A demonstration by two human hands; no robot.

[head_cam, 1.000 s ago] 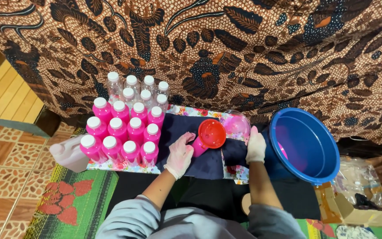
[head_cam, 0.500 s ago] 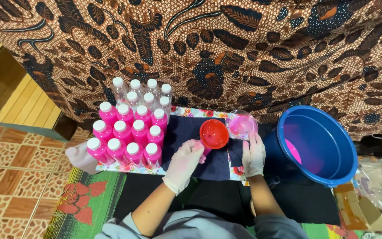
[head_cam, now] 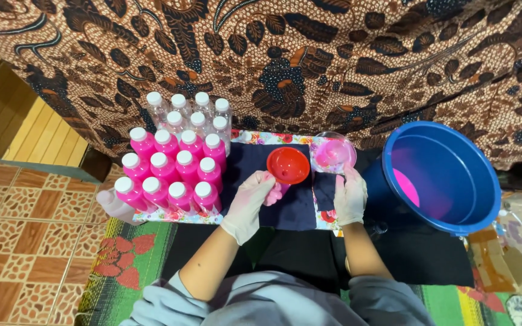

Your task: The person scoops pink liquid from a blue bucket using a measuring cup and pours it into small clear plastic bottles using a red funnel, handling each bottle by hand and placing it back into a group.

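Red funnel (head_cam: 287, 165) sits atop a pink bottle (head_cam: 275, 193) on the dark cloth (head_cam: 300, 205) covering the counter; my gloved left hand (head_cam: 250, 198) grips that bottle. My gloved right hand (head_cam: 350, 196) holds a clear cup (head_cam: 332, 154) of pink liquid just beside the funnel. Capped pink bottles (head_cam: 167, 175) stand left, a blue bucket (head_cam: 448, 175) right.

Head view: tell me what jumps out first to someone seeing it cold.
The block of pink bottles with white caps stands at the left of the low table. At the middle, the gloved left hand holds a bottle under a red funnel; the right hand grips a clear cup of pink liquid. A blue bucket sits right.
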